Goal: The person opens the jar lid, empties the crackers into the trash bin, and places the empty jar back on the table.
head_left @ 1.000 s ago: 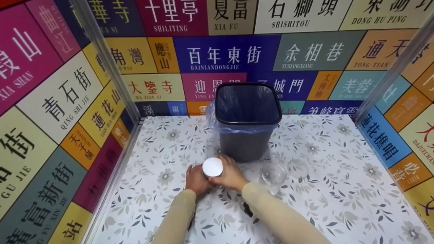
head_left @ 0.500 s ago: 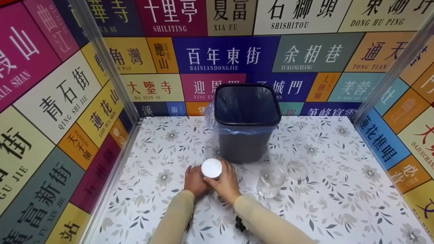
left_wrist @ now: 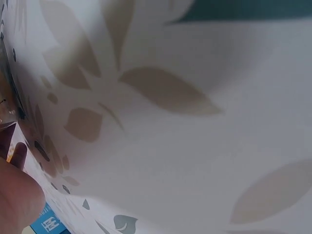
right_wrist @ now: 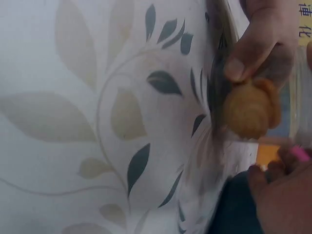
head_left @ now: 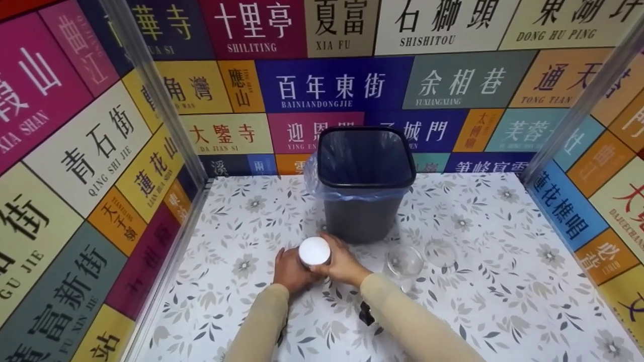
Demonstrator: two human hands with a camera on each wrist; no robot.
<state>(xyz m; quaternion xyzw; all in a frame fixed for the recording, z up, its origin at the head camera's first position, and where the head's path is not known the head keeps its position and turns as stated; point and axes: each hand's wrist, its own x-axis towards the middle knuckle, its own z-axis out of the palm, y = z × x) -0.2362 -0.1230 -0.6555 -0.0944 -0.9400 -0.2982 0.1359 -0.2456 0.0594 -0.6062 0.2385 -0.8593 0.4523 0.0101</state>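
Observation:
A clear jar [right_wrist: 285,112] with a rounded orange-brown item [right_wrist: 247,111] inside stands between the two hands. Its white lid [head_left: 315,250] faces up in the head view. My left hand [head_left: 292,274] grips the jar's side, its thumb pressed on the clear wall in the right wrist view. My right hand [head_left: 346,262] curls its fingers and thumb round the lid's edge from the right. At the left edge of the left wrist view, part of a hand [left_wrist: 19,195] shows beside the jar.
A dark bin [head_left: 359,218] with a bluish liner stands just behind the hands. To the right are a clear cup [head_left: 405,261], partly behind my right forearm, and a flat clear round piece [head_left: 440,253]. Walls with printed signs enclose the floral tabletop [head_left: 503,301].
My right hand turned at the lid, its wrist and forearm swinging left and then back right. The left hand stays on the jar, almost in place.

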